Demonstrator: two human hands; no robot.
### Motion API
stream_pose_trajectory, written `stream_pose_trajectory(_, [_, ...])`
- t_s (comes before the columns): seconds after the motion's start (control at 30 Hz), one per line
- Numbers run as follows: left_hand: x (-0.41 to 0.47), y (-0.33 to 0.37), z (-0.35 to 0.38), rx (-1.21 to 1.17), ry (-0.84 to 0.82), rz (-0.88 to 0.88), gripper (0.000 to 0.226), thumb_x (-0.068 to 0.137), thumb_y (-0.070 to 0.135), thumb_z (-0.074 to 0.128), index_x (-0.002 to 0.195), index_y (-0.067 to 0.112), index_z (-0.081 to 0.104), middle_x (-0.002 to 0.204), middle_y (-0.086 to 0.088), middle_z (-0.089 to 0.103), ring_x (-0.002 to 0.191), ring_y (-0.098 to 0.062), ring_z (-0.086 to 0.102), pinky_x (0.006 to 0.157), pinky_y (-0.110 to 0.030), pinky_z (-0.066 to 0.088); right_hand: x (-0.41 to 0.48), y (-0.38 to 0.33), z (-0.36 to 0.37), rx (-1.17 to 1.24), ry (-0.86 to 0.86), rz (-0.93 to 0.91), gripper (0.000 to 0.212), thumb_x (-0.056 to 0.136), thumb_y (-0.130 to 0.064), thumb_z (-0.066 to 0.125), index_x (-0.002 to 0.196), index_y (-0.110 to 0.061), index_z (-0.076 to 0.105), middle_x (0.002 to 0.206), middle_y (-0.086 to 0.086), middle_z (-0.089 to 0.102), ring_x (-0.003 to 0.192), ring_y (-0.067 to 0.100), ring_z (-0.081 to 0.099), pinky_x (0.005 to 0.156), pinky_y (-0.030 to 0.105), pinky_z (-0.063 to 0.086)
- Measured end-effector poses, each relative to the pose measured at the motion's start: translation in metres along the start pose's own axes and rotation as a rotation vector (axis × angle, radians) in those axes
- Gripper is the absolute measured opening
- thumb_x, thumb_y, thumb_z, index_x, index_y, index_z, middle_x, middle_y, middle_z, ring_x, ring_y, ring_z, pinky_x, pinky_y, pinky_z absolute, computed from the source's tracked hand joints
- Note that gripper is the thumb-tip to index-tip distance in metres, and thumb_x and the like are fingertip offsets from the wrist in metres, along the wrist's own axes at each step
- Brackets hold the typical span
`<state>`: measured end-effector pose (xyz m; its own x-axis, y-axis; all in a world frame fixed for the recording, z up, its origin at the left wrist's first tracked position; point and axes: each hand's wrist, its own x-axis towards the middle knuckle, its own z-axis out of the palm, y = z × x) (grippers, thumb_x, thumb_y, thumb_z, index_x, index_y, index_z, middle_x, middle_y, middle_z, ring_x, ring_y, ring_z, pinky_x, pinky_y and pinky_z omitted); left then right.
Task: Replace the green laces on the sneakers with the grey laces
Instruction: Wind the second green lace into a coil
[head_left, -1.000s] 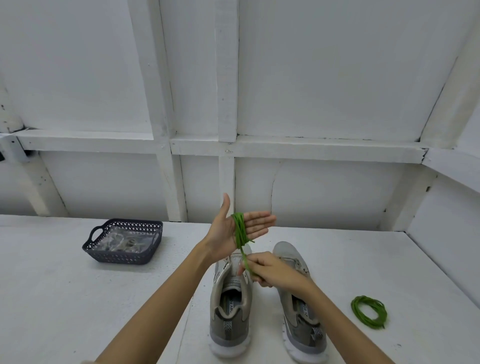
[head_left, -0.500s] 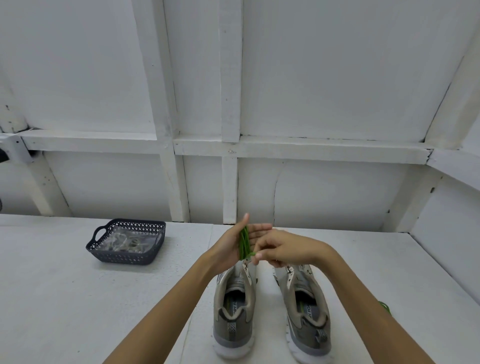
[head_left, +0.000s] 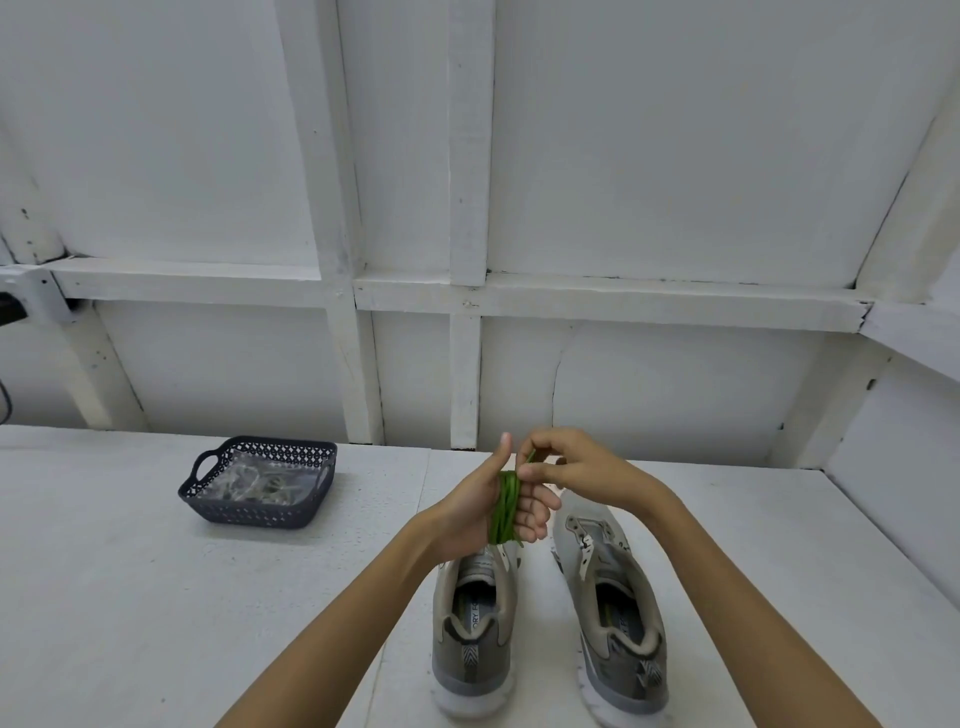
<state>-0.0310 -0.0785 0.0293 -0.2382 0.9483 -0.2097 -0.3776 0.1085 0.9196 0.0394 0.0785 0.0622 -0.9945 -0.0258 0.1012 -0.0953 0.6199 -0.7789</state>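
Two grey sneakers stand side by side on the white table, toes away from me, the left sneaker (head_left: 475, 623) and the right sneaker (head_left: 615, 613), both with bare eyelets. My left hand (head_left: 480, 512) is raised above them, thumb up and fingers bent, with a green lace (head_left: 506, 506) coiled several times around the fingers. My right hand (head_left: 579, 467) sits just right of it and pinches the free end of that lace near the top of the coil. Grey laces (head_left: 257, 480) lie in clear wrapping inside a dark basket.
The dark perforated basket (head_left: 208, 493) stands on the table to the left, behind the sneakers. A white panelled wall with a ledge closes the back, and a side wall rises at the right. My right forearm covers the table to the right of the sneakers.
My right hand has carried the lace end from below my left palm up and over its top, adding to the coil. My left fingers have bent from flat. The second green coil is now hidden.
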Motion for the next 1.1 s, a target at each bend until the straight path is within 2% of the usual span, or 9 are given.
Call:
stream_pose_trajectory(0.07, [0.0, 0.0, -0.002, -0.024, -0.016, 0.01, 0.086, 0.091, 0.073, 0.017, 0.082, 0.005, 0.069, 0.072, -0.011, 0.06, 0.059, -0.018, 0.058, 0.064, -0.027, 0.05, -0.004, 0.001, 0.003, 0.251, -0.061, 0.044, 0.007, 0.094, -0.012, 0.061, 0.087, -0.012, 0.061, 0.092, -0.001, 0.067, 0.088, 0.015, 0.064, 0.082, 0.021, 0.05])
stream_pose_trajectory(0.13, [-0.002, 0.001, -0.002, -0.033, -0.041, 0.019, 0.086, 0.091, 0.073, 0.018, 0.087, 0.003, 0.068, 0.073, -0.012, 0.059, 0.057, -0.019, 0.056, 0.062, -0.028, 0.05, -0.008, 0.004, 0.008, 0.491, -0.136, 0.07, 0.009, 0.096, -0.013, 0.058, 0.089, -0.007, 0.055, 0.083, 0.013, 0.06, 0.076, 0.016, 0.064, 0.077, 0.024, 0.052])
stream_pose_trajectory(0.2, [-0.003, 0.001, -0.001, -0.009, -0.073, -0.002, 0.09, 0.091, 0.073, 0.012, 0.084, 0.002, 0.068, 0.068, -0.01, 0.061, 0.056, -0.018, 0.057, 0.062, -0.027, 0.05, -0.009, 0.009, 0.014, 0.636, -0.169, 0.083, 0.012, 0.093, -0.016, 0.057, 0.09, -0.007, 0.051, 0.081, 0.013, 0.054, 0.069, 0.017, 0.061, 0.072, 0.026, 0.052])
stream_pose_trajectory(0.27, [-0.005, 0.002, 0.0, 0.003, -0.102, -0.028, 0.093, 0.089, 0.073, 0.009, 0.083, 0.002, 0.068, 0.067, -0.008, 0.063, 0.057, -0.018, 0.059, 0.064, -0.026, 0.051, -0.008, 0.014, 0.019, 0.689, -0.16, 0.096, 0.014, 0.092, -0.019, 0.058, 0.091, -0.006, 0.05, 0.084, 0.012, 0.051, 0.069, 0.018, 0.058, 0.07, 0.027, 0.052])
stream_pose_trajectory(0.53, [0.0, -0.003, -0.004, 0.017, -0.084, -0.063, 0.096, 0.088, 0.075, 0.006, 0.079, 0.003, 0.069, 0.066, -0.008, 0.064, 0.059, -0.017, 0.061, 0.065, -0.025, 0.052, -0.009, 0.019, 0.029, 0.606, -0.046, 0.091, 0.018, 0.095, -0.027, 0.058, 0.087, -0.012, 0.051, 0.07, 0.002, 0.053, 0.063, 0.013, 0.054, 0.064, 0.021, 0.048])
stream_pose_trajectory(0.8, [0.004, -0.004, 0.006, -0.002, 0.046, -0.041, 0.09, 0.09, 0.073, 0.017, 0.058, 0.003, 0.065, 0.055, -0.01, 0.059, 0.051, -0.02, 0.057, 0.059, -0.026, 0.05, -0.004, 0.021, 0.039, 0.559, 0.046, 0.079, 0.042, 0.091, -0.038, 0.055, 0.107, 0.0, 0.046, 0.077, 0.021, 0.047, 0.061, 0.016, 0.052, 0.062, 0.02, 0.047])
stream_pose_trajectory(0.9, [0.005, -0.003, 0.011, -0.021, 0.082, -0.028, 0.089, 0.09, 0.074, 0.024, 0.056, 0.001, 0.063, 0.053, -0.011, 0.059, 0.051, -0.022, 0.058, 0.058, -0.027, 0.051, -0.005, 0.019, 0.041, 0.513, 0.136, 0.049, 0.034, 0.09, -0.037, 0.057, 0.101, -0.006, 0.052, 0.074, 0.027, 0.049, 0.07, 0.021, 0.053, 0.067, 0.02, 0.048])
stream_pose_trajectory(1.0, [0.006, -0.002, 0.013, -0.017, 0.115, -0.024, 0.086, 0.087, 0.074, 0.033, 0.057, -0.001, 0.063, 0.054, -0.013, 0.06, 0.051, -0.023, 0.059, 0.059, -0.028, 0.053, -0.005, 0.015, 0.043, 0.543, 0.2, -0.001, 0.016, 0.088, -0.029, 0.059, 0.091, -0.013, 0.059, 0.078, 0.014, 0.056, 0.075, 0.018, 0.057, 0.071, 0.022, 0.049])
stream_pose_trajectory(1.1, [0.006, -0.001, 0.017, -0.012, 0.143, -0.003, 0.081, 0.087, 0.071, 0.038, 0.056, 0.001, 0.065, 0.053, -0.012, 0.06, 0.05, -0.023, 0.059, 0.059, -0.028, 0.053, -0.005, 0.014, 0.046, 0.563, 0.262, -0.01, 0.014, 0.088, -0.027, 0.06, 0.088, -0.014, 0.061, 0.076, 0.013, 0.055, 0.073, 0.022, 0.056, 0.069, 0.025, 0.049])
